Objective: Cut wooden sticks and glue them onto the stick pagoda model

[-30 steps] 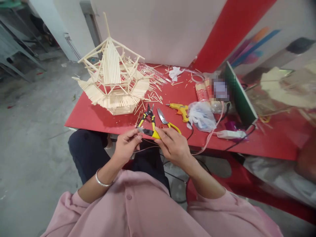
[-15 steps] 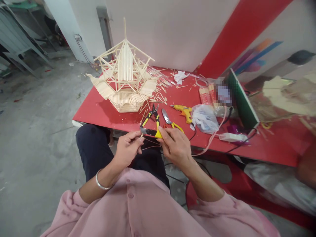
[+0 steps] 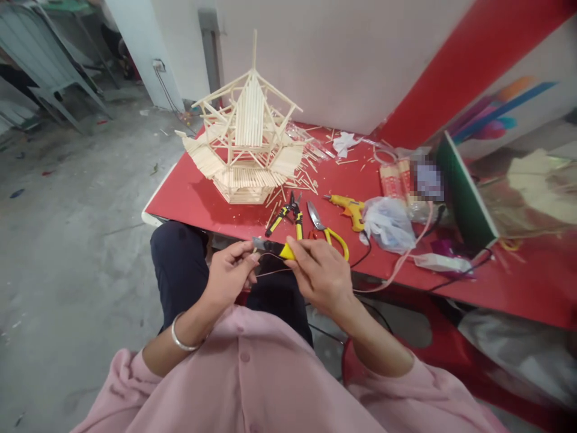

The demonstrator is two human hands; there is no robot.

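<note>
Over my lap, just in front of the table edge, my left hand point(image 3: 231, 269) is closed, pinching a short wooden stick point(image 3: 256, 249) between thumb and fingers. My right hand point(image 3: 322, 273) grips the yellow handle of a utility knife point(image 3: 273, 247). Its grey blade end meets the stick at my left fingertips; the exact contact is too small to make out. Beyond my hands, yellow-black pliers point(image 3: 291, 215) and yellow-handled scissors point(image 3: 321, 221) lie on the red table point(image 3: 198, 207). A pagoda-like model of wooden sticks point(image 3: 247, 141) stands upright farther back.
A yellow glue gun point(image 3: 349, 210) lies beside a crumpled plastic bag point(image 3: 388, 222). Loose sticks point(image 3: 306, 180) scatter right of the model. A green-faced board point(image 3: 466, 186) stands on the right. Cables and a pink strip point(image 3: 396, 275) hang over the table's front edge.
The camera view has turned slightly left, so the table and its items appear farther right. Both hands keep their grips, and the knife still meets the stick.
</note>
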